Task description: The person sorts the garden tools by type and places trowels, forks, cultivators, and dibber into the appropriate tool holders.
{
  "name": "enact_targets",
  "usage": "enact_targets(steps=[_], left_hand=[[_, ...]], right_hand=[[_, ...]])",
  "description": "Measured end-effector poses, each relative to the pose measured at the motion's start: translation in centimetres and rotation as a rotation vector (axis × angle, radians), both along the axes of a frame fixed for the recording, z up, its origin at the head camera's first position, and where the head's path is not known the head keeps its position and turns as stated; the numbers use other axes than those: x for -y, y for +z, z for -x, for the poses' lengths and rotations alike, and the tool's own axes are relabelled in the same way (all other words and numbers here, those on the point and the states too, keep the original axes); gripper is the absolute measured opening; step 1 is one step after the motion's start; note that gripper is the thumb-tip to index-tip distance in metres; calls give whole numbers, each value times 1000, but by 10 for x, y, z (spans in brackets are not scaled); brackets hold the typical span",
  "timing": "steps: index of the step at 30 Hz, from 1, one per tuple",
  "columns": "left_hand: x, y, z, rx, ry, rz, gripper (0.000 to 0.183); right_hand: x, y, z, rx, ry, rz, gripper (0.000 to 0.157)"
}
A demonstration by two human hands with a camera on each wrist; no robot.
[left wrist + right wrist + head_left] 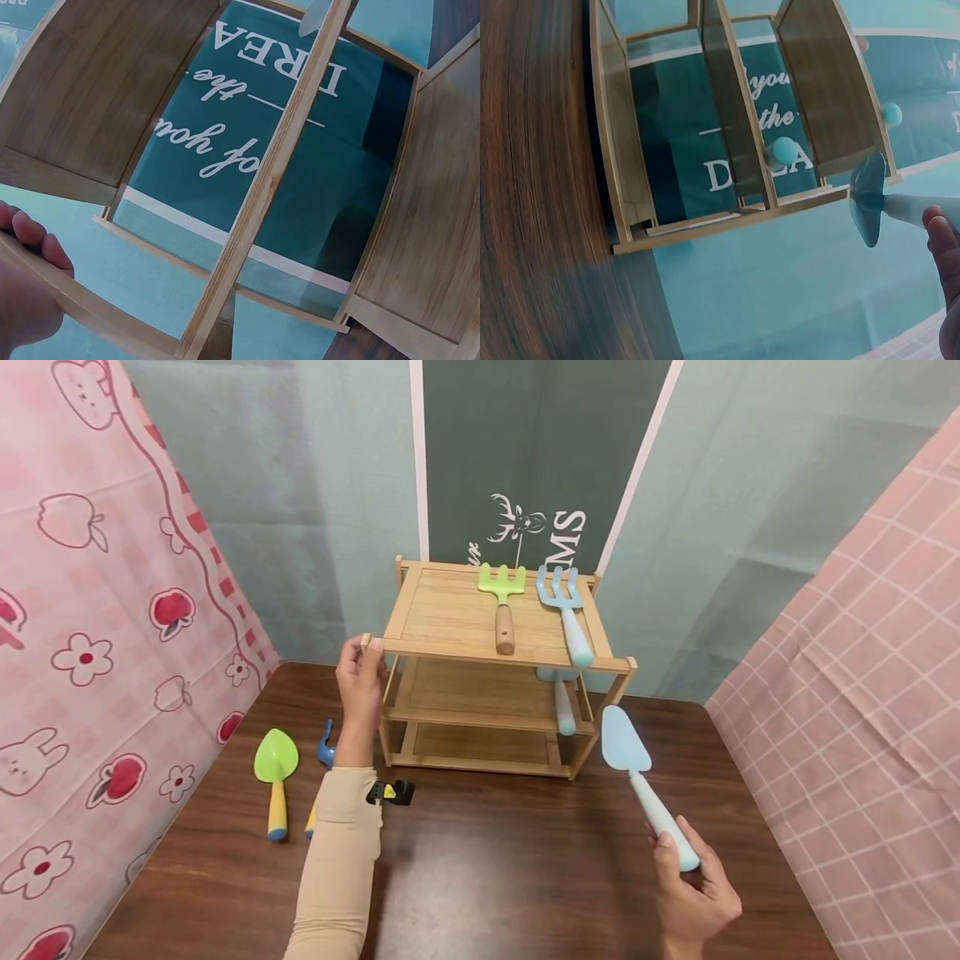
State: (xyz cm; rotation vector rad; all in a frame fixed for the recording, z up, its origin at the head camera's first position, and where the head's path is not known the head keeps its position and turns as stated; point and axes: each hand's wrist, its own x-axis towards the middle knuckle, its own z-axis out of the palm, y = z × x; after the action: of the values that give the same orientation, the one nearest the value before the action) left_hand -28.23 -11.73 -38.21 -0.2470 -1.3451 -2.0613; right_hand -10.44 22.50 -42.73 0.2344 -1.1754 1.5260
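Observation:
A light blue garden trowel [626,742] is held by its handle in my right hand [693,889], blade up and pointing forward, in front of the right side of a three-tier wooden shelf [450,610]. My left hand [362,681] grips the shelf's top board at its front left corner; the left wrist view shows fingers [56,251] curled over the edge. On the top tier lie a green hand rake [505,622] with a wooden handle and a light blue hand rake [573,631]. Another light blue tool [565,706] lies on the middle tier, its head mostly hidden.
Left of the shelf, a green trowel [276,756] with a yellow handle lies on the dark wooden table [480,877]. Beside it a blue-headed tool [326,752] is partly covered by my left arm. Patterned cloths hang at both sides, a teal one behind.

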Motion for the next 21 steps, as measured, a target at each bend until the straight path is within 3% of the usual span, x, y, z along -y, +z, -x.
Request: enact_targets(steps=[12,18,21], left_hand=[[1,-2,0,-6,-9,8,5],[2,-1,0,-9,-28,14,7],[3,-1,0,-16,-34,16,8]], right_hand=[[11,1,7,-27,24,-55,23],[17,0,11,10,-22,-102,22],[20,-1,14,-12,46,-92,23]])
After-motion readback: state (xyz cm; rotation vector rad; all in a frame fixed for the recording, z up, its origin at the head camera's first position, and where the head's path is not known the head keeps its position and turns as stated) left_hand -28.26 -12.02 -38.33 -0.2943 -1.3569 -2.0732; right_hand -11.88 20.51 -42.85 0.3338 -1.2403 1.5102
